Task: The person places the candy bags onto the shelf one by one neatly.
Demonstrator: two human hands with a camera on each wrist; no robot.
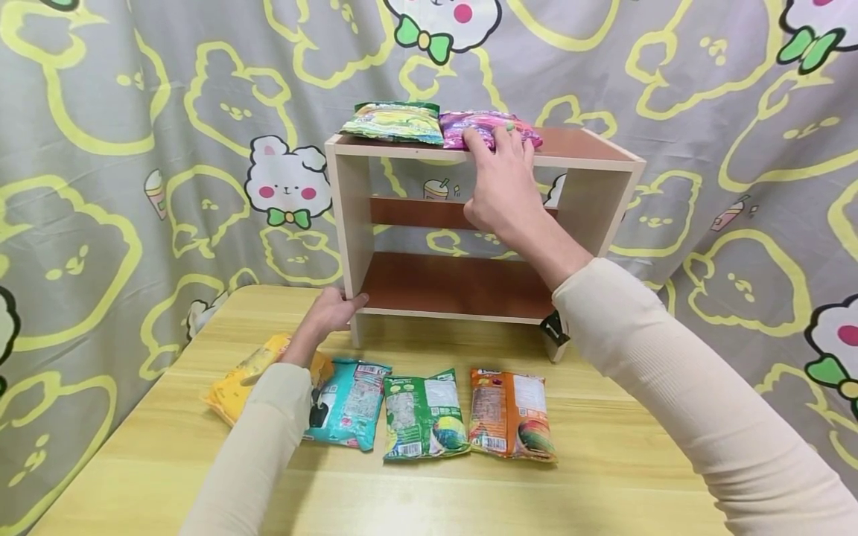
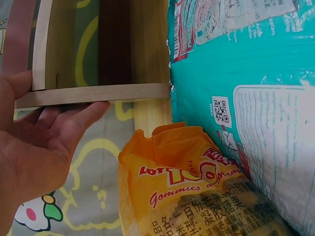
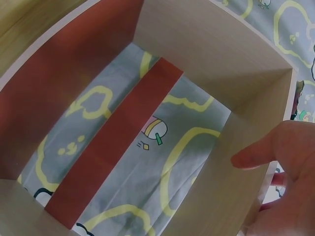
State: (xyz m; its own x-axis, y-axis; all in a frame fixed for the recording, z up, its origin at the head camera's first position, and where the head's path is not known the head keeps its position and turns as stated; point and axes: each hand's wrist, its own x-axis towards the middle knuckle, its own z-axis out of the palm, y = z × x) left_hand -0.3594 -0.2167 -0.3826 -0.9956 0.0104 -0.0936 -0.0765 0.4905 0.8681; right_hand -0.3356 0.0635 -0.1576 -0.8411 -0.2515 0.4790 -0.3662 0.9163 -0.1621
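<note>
A small two-tier wooden shelf point(image 1: 462, 279) stands on the table. My left hand point(image 1: 328, 313) grips its left side panel low down, with the thumb in front and the fingers on the outer face, as the left wrist view shows. On the top board lies a purple snack bag point(image 1: 462, 126). My right hand point(image 1: 506, 182) rests its fingertips on this bag, and the thumb hangs below the board's front edge. A green-and-yellow bag point(image 1: 395, 123) lies just left of the purple one. In the right wrist view the bags are hidden.
On the table before the shelf lie a yellow gummies bag point(image 2: 182, 182), a teal bag point(image 1: 351, 406), a green bag point(image 1: 425, 413) and an orange bag point(image 1: 511, 413). My left forearm crosses over the yellow bag. Behind stands a patterned grey curtain point(image 1: 201, 134).
</note>
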